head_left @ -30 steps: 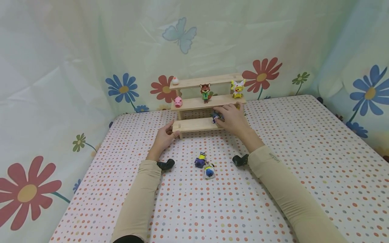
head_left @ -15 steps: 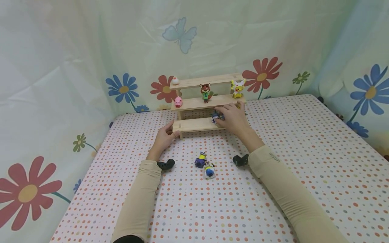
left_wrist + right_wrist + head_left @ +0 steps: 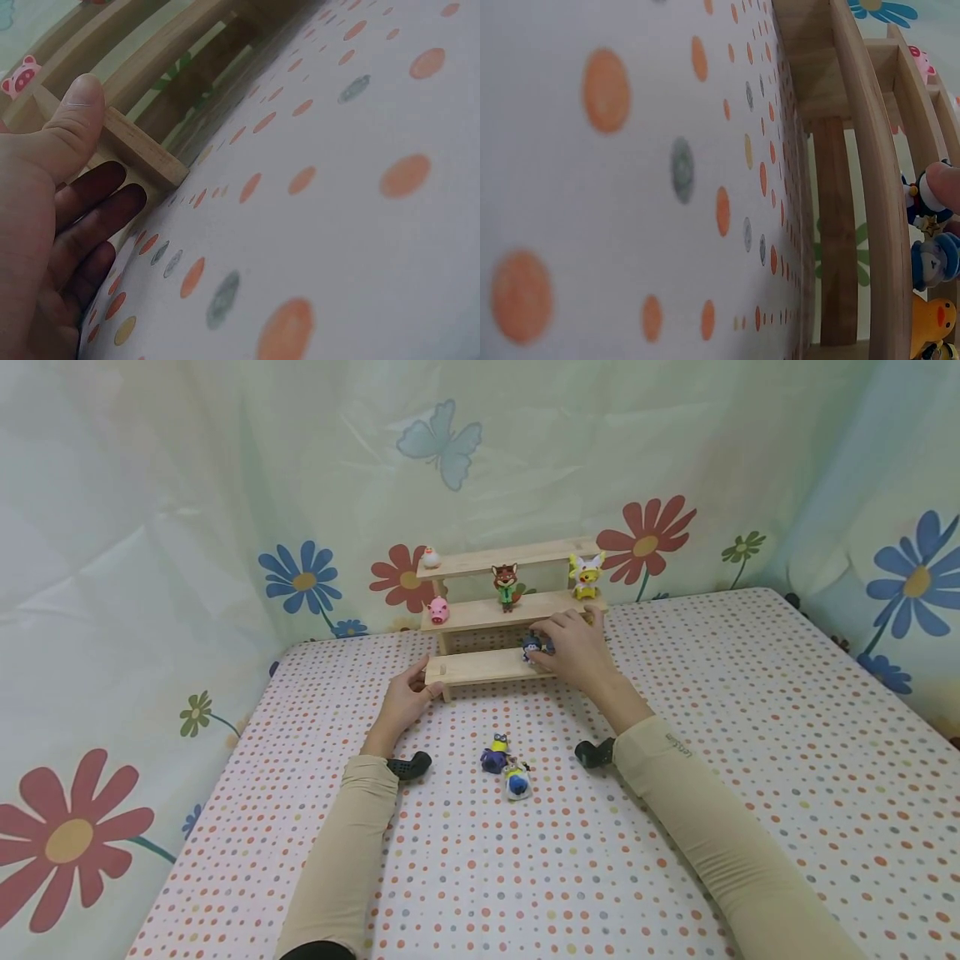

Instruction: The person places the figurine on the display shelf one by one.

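Observation:
At the left end of the lowest tier of a wooden three-tier display shelf (image 3: 480, 668), my left hand (image 3: 405, 697) grips the board. The left wrist view shows its thumb on the board's edge and the other fingers curled lower down. My right hand (image 3: 576, 647) reaches over the right part of the same tier and pinches a small dark-blue figurine (image 3: 532, 649). In the right wrist view that figurine (image 3: 919, 202) shows white and a gold star. Beside it stand a blue-capped grey figurine (image 3: 934, 261) and an orange duck figurine (image 3: 932, 322).
Two minion figurines, one purple (image 3: 494, 757) and one white and blue (image 3: 517, 782), lie on the dotted tablecloth (image 3: 465, 877). Higher tiers bear a white figurine (image 3: 431, 558), a pink pig (image 3: 438, 610), a fox (image 3: 506, 587) and a yellow figurine (image 3: 586, 578).
The head view has shifted very slightly. Both hands keep their places on the shelf and the figurine.

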Action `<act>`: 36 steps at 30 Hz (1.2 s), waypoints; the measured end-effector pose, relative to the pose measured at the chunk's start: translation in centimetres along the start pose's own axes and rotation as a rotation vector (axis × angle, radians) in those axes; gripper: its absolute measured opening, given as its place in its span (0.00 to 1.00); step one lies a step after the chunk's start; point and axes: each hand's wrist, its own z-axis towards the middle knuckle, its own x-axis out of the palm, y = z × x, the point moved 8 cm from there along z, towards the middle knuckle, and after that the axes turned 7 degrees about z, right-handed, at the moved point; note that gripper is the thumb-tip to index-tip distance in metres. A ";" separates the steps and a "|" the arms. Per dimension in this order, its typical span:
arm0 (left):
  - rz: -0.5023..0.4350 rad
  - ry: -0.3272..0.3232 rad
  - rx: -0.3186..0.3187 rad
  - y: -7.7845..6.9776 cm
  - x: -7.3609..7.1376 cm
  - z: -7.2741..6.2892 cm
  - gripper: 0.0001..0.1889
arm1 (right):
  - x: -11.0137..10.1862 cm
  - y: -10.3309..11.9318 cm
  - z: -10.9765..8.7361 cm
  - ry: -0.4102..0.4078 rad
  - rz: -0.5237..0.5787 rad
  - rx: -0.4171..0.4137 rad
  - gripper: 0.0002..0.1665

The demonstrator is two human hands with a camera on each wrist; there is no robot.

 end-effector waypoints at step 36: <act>-0.001 0.020 0.030 -0.9 -0.3 -0.3 0.40 | 2.8 11.1 -6.1 0.826 0.169 -0.145 0.29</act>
